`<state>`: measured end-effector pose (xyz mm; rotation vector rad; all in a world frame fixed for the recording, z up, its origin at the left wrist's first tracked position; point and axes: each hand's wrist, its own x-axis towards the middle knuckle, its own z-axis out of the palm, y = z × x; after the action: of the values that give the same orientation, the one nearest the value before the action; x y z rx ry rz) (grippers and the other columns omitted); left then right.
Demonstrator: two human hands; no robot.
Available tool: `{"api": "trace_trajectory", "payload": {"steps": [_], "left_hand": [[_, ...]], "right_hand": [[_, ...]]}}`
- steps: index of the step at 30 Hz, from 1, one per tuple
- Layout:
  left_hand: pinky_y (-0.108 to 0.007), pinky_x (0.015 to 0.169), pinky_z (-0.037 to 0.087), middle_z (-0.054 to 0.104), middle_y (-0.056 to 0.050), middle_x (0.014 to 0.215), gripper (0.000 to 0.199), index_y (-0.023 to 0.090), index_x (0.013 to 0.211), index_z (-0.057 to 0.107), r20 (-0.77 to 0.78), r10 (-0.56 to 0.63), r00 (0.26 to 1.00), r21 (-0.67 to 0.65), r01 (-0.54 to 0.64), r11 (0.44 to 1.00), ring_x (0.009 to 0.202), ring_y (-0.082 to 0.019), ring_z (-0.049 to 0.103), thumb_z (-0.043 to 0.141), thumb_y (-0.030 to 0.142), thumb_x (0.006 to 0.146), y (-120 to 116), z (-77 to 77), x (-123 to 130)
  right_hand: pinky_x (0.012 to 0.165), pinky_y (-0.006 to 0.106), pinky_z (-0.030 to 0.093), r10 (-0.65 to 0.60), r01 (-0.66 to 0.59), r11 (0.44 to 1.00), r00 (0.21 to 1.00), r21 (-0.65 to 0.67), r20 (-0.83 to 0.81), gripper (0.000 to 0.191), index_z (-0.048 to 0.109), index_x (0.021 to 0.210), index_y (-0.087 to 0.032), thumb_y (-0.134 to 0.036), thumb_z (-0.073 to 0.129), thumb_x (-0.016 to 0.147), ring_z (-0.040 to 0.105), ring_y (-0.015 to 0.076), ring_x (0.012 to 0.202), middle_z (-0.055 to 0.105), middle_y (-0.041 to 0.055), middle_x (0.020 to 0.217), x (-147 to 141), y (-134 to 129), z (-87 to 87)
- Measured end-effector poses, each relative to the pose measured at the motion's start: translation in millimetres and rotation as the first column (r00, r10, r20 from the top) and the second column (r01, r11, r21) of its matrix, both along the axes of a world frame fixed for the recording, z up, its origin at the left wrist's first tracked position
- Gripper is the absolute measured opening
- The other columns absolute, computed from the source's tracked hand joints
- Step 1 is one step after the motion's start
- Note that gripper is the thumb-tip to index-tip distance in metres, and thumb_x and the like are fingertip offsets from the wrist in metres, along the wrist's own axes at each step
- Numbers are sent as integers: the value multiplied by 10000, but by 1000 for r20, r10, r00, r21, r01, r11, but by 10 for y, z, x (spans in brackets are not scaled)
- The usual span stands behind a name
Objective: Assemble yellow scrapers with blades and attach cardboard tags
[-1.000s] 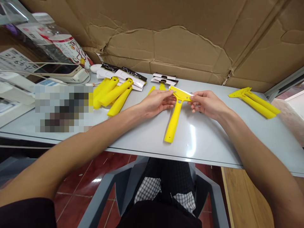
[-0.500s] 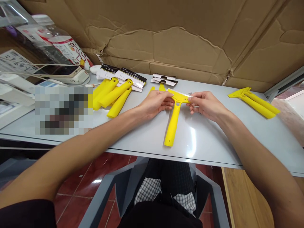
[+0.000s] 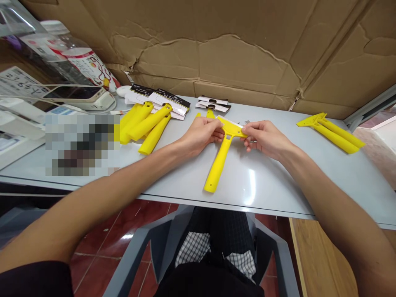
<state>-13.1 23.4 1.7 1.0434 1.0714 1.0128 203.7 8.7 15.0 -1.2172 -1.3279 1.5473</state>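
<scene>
A yellow scraper [image 3: 219, 161] is held over the grey table, its wide head away from me and its handle pointing toward me, tilted to the left. My left hand [image 3: 202, 134] pinches the left end of the head. At the right end, the fingers of my right hand [image 3: 262, 137] close on the head. A pale strip shows along the head's far edge. Just behind my left hand lies another yellow piece [image 3: 210, 113], partly hidden, beside black and white cards [image 3: 213, 103].
Several yellow handles [image 3: 151, 134] with printed cards [image 3: 170, 103] lie at left, near a phone [image 3: 74, 93], a bottle [image 3: 89, 62] and a blurred patch. More yellow scrapers [image 3: 335, 132] lie at right. Cardboard [image 3: 241, 62] stands behind the table [image 3: 278, 185].
The scraper has turned slightly, its handle end swinging left. Both hands keep their grip on its head, and my right hand has shifted a little to the left.
</scene>
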Motion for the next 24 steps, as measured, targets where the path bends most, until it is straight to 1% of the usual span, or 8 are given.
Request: {"api": "trace_trajectory", "payload": {"steps": [5, 8, 10, 12, 15, 18, 21, 24], "left_hand": [[-230, 685, 561, 721, -63, 741, 185, 122, 756, 683, 49, -40, 998, -20, 41, 999, 663, -109, 673, 702, 175, 933, -7, -9, -13], [-229, 715, 575, 728, -46, 764, 85, 135, 912, 682, 116, -19, 993, -39, 23, 999, 693, -110, 694, 762, 161, 920, -29, -9, -9], [-255, 754, 593, 746, -38, 802, 228, 163, 1080, 653, 126, 22, 992, -40, -17, 999, 736, -129, 721, 786, 135, 898, -61, 14, 0], [-295, 799, 606, 771, -52, 882, 404, 183, 1234, 603, 86, 47, 995, -2, -47, 999, 788, -154, 746, 803, 141, 886, -107, 57, 7], [-315, 840, 598, 771, -76, 1016, 600, 201, 1370, 555, -78, 52, 996, 131, -42, 991, 862, -175, 753, 848, 183, 847, -185, 127, -3], [-292, 861, 572, 749, -65, 1146, 761, 259, 1434, 575, -291, 73, 954, 303, 19, 953, 895, -173, 726, 900, 183, 751, -246, 143, -35], [-322, 925, 546, 736, -67, 1216, 738, 276, 1472, 612, -531, 90, 843, 416, 166, 894, 897, -189, 692, 850, 215, 776, -274, 101, -62], [-395, 1060, 496, 728, -100, 1261, 638, 229, 1486, 634, -702, 149, 696, 476, 304, 826, 1018, -246, 683, 746, 244, 859, -279, 55, -66]], "right_hand": [[516, 242, 546, -43, 43, 999, 999, 8, 28, 202, 722, 739, -125, -88, 733, 936, 595, 114, 615, 664, 76, 800, -13, -10, 37], [522, 236, 541, -62, 62, 998, 998, 26, 21, 246, 716, 705, -133, -92, 711, 947, 595, 111, 624, 663, 76, 800, -13, -14, 51], [531, 237, 546, -81, 81, 996, 997, 31, 18, 267, 704, 684, -141, -96, 706, 947, 590, 108, 619, 668, 73, 794, -21, -15, 49], [545, 240, 558, -116, 115, 993, 993, 27, 17, 261, 701, 686, -147, -93, 706, 941, 592, 108, 612, 684, 72, 784, -35, -12, 33], [574, 249, 586, -173, 173, 985, 985, 16, 5, 230, 718, 722, -151, -92, 698, 943, 608, 112, 600, 697, 65, 749, -62, -2, -11], [584, 265, 607, -209, 209, 978, 978, 2, -24, 235, 718, 737, -146, -82, 670, 958, 616, 114, 583, 691, 59, 728, -105, -11, -49], [566, 275, 612, -218, 218, 976, 974, -8, -54, 257, 706, 749, -135, -60, 623, 980, 621, 122, 589, 669, 53, 704, -160, -53, -55], [565, 279, 615, -200, 199, 980, 977, -13, -75, 267, 678, 741, -143, -55, 620, 986, 625, 123, 591, 664, 46, 698, -201, -105, -30]]}}
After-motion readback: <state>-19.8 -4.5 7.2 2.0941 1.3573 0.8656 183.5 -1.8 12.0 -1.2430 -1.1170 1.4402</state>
